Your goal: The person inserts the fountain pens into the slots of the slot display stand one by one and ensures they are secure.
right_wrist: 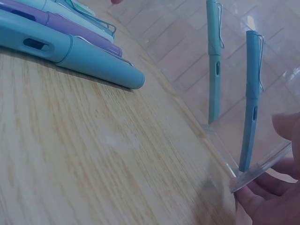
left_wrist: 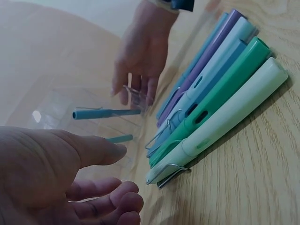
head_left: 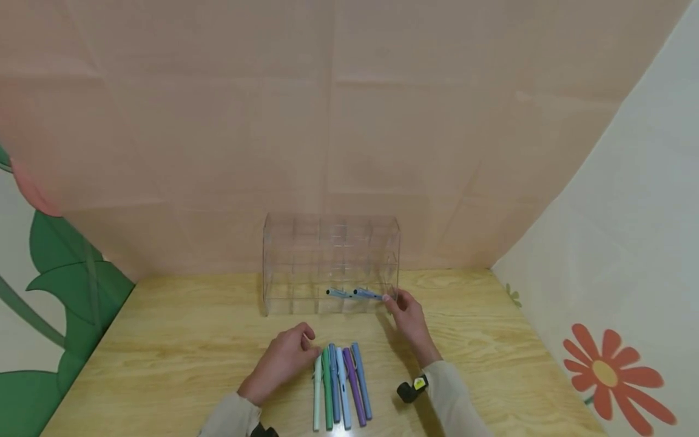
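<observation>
A clear plastic compartment rack [head_left: 306, 267] stands on the table against the backdrop. In its lower compartments lie a pale teal pen [right_wrist: 214, 79] and a blue pen [right_wrist: 251, 89]. My right hand [head_left: 408, 315] grips the rack's lower right corner, its thumb and fingers on either side of the clear wall in the right wrist view. My left hand [head_left: 285, 357] hovers by the tip of a mint pen [left_wrist: 220, 117], fingers loosely bent and holding nothing. Beside that pen lie a green pen [head_left: 327, 388], a purple pen [head_left: 354, 386] and several blue ones [head_left: 361, 381].
The wooden table [head_left: 180, 340] runs back to a pinkish cloth backdrop [head_left: 218, 121]. To the right rises a pale wall with a red flower [head_left: 605, 373]; green leaf shapes [head_left: 65, 261] decorate the left side.
</observation>
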